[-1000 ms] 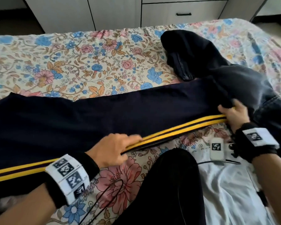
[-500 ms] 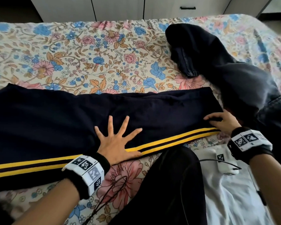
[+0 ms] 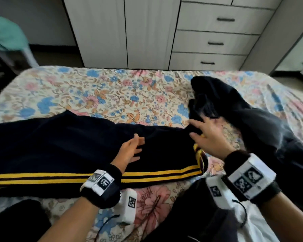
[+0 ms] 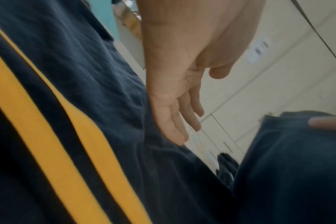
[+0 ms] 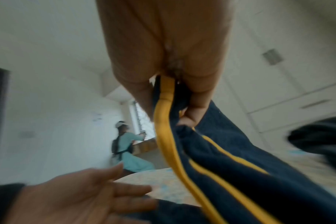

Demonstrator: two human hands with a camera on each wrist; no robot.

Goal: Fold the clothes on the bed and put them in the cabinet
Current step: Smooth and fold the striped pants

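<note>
- Plainly, the navy trousers [image 3: 63, 147] lie flat across the bed [image 3: 98, 95], so a fold can be made cleanly.
- The right hand [image 3: 208, 137] pinches the striped end, raised, probably to carry it over.
- The left hand [image 3: 129, 151] rests flat with straight fingers mid-leg, likely marking the crease.
- Behind stands the cabinet [image 3: 147, 32], closed.

Soft daylight, motion blur, warped edges
</note>
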